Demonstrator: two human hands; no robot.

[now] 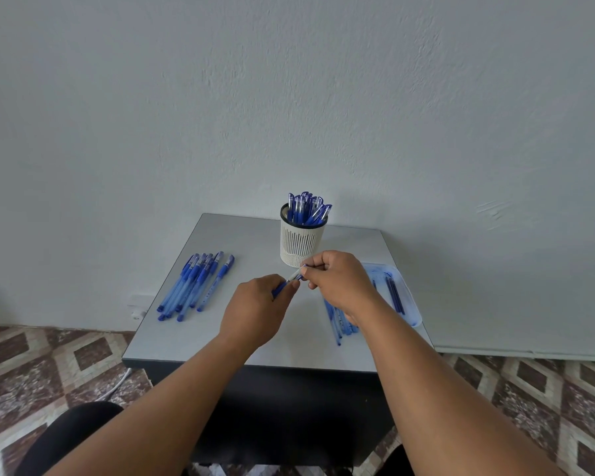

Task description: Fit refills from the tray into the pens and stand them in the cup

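Item: pen (291,280) in assembly, held above worktop (193,341) centre, between both hands. Left hand (255,310) nearer the body, fingers curled round the blue barrel end; right hand (340,283) just beyond and to the right, fingers pinching the pale upper end. Long axis runs low-left to high-right, rising toward the cup; hands nearly touching, so next move is judged a push or twist along that axis, right toward left. Whether refill is fully seated: cannot tell, joint hidden by fingertips. Under right wrist: loose pens (337,324) lying on worktop, partly hidden. Right, further: clear blue tray (409,304) w/ a few dark refills (394,295) lying lengthwise. Left: bundle of capped pens (193,286), approx. parallel, caps pointing away. Far, centre: white slotted cup (301,240), already crowded w/ upright blue pens, just behind right hand. Surface: smooth grey, dark front edge. Room: pale textured wall (289,97) behind; patterned brown-and-cream floor tiles (49,365); white cable at left.
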